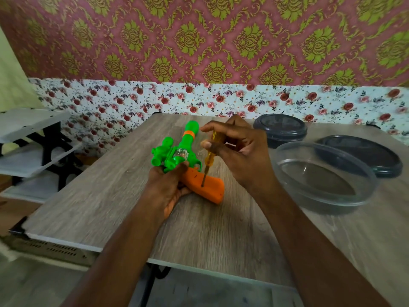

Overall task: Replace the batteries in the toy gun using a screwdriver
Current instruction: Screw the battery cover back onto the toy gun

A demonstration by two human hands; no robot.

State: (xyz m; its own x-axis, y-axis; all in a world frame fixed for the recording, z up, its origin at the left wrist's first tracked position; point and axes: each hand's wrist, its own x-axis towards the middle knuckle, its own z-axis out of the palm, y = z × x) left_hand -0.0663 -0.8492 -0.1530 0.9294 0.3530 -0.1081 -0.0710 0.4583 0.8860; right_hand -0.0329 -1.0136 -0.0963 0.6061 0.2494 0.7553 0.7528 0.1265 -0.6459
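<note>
clear tub (327, 200) on table (110, 196) | dark bowl (280, 129), dark lid (365, 156) behind | white shelf (33, 122)

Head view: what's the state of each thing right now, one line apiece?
Toy gun: on its side, steadied.
Screwdriver: near upright, tip in the gun's orange grip.
Left hand: grips the gun.
Right hand: pinches the screwdriver handle.
Clear bowl: uncovered.
Black tub: lidded.

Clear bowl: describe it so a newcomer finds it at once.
Start at the grey wooden table and look to its right side, past the right hand holding the screwdriver. Three round tubs sit there, and the clear bowl is the nearest. It alone is see-through, while the back tub and the right tub are black.
</note>
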